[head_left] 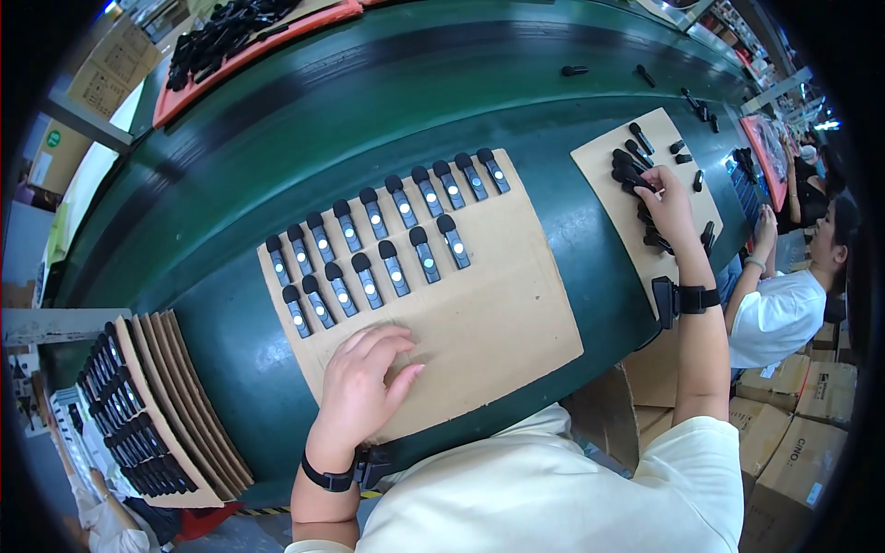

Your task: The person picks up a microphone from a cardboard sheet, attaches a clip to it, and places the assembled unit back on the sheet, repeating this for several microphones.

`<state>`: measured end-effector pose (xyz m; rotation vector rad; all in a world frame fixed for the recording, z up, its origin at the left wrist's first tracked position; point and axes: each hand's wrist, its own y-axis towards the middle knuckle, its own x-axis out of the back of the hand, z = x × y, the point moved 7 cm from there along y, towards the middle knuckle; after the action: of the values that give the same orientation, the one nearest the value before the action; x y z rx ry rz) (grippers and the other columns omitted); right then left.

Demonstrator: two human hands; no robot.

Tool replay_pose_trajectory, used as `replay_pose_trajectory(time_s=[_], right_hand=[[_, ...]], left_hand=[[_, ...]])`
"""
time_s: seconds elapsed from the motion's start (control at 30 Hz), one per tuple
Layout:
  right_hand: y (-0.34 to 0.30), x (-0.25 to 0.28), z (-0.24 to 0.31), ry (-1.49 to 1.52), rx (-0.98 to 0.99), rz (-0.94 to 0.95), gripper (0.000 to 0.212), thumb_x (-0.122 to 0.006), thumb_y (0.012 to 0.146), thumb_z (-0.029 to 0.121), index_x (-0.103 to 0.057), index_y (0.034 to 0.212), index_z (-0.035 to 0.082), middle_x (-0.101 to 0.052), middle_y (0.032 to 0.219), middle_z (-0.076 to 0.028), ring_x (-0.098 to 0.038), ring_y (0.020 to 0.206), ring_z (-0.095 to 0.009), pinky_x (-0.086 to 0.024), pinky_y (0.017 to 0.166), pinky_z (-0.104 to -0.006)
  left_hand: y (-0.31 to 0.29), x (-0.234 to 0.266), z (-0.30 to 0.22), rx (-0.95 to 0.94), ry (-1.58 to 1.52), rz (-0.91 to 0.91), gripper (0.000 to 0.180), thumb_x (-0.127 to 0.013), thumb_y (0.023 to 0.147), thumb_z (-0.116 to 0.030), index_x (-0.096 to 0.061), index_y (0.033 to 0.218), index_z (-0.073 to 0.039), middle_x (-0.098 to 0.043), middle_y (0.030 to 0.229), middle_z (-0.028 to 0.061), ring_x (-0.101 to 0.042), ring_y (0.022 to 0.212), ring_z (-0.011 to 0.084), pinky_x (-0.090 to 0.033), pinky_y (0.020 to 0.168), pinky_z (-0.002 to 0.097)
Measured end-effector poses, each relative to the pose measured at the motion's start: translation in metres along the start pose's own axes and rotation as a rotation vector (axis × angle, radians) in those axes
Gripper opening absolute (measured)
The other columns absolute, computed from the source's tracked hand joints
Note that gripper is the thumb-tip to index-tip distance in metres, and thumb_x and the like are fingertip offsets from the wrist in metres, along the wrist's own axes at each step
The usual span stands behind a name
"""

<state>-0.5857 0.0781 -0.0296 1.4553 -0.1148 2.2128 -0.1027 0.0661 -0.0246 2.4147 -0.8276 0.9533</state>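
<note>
Two rows of small black clip microphones (396, 202) with foam tips lie on a cardboard sheet (498, 323) in front of me. Most have a pale round dot on the body. My left hand (364, 373) rests over the sheet's near left part, below the shorter row, fingers slightly curled and apart, holding nothing. Out to the right, my right hand (666, 195) pinches a black microphone (631, 181) among a loose cluster on a second cardboard sheet (604, 152). My fingers partly cover that cluster. More loose microphones (641, 138) lie around it.
Both sheets lie on a green conveyor belt (230, 387). At the left stand upright cardboard sheets (198, 415) and a board of microphones (138, 415). A red tray (258, 55) heaped with black parts is beyond. Another person (784, 304) sits at the right, near stacked cartons (797, 452).
</note>
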Motion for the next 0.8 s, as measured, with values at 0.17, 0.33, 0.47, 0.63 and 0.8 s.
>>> replay_pose_trajectory(time_s=[0.17,0.33,0.47,0.63,0.8], right_hand=[[-0.009,0.004,0.029,0.126,0.103,-0.069,0.023,-0.069,0.085,0.005,-0.062,0.106,0.000,-0.064,0.092,-0.008,-0.059,0.084,-0.018,-0.047,0.079,-0.0295],[-0.056,0.000,0.165,0.288,0.356,0.054,0.021,-0.068,0.085,0.006,-0.063,0.105,-0.001,-0.063,0.091,-0.009,-0.059,0.088,-0.021,-0.046,0.083,-0.0307],[-0.102,-0.020,0.250,0.557,0.592,0.307,0.022,-0.071,0.080,0.004,-0.065,0.102,0.002,-0.061,0.088,-0.008,-0.056,0.085,-0.025,-0.044,0.081,-0.0331],[-0.131,-0.042,0.309,0.754,0.721,0.404,0.025,-0.076,0.077,0.004,-0.066,0.101,0.005,-0.062,0.088,-0.008,-0.055,0.083,-0.026,-0.043,0.079,-0.0353],[-0.141,-0.060,0.321,0.816,0.730,0.413,0.026,-0.076,0.077,0.005,-0.067,0.101,0.006,-0.063,0.089,-0.008,-0.055,0.083,-0.026,-0.043,0.079,-0.0362]], left_hand=[[0.001,0.000,0.001,-0.002,-0.002,0.001,0.024,-0.077,0.075,-0.009,-0.065,0.095,-0.004,-0.069,0.106,0.0100,-0.064,0.099,0.0309,-0.051,0.087,0.0395],[-0.005,0.004,0.000,-0.011,0.005,-0.027,0.026,-0.078,0.074,-0.008,-0.065,0.097,-0.003,-0.068,0.106,0.0107,-0.065,0.098,0.0313,-0.052,0.086,0.0389],[-0.007,0.022,-0.006,-0.043,-0.143,-0.202,0.030,-0.078,0.074,-0.006,-0.066,0.101,-0.003,-0.068,0.106,0.0122,-0.065,0.096,0.0323,-0.052,0.085,0.0396],[-0.011,0.044,-0.012,-0.089,-0.237,-0.357,0.034,-0.078,0.074,-0.004,-0.066,0.106,-0.002,-0.068,0.107,0.0131,-0.065,0.094,0.0325,-0.052,0.085,0.0411],[-0.020,0.051,-0.011,-0.213,-0.229,-0.413,0.034,-0.078,0.076,-0.005,-0.066,0.108,0.000,-0.069,0.103,0.0136,-0.066,0.093,0.0316,-0.052,0.087,0.0422]])
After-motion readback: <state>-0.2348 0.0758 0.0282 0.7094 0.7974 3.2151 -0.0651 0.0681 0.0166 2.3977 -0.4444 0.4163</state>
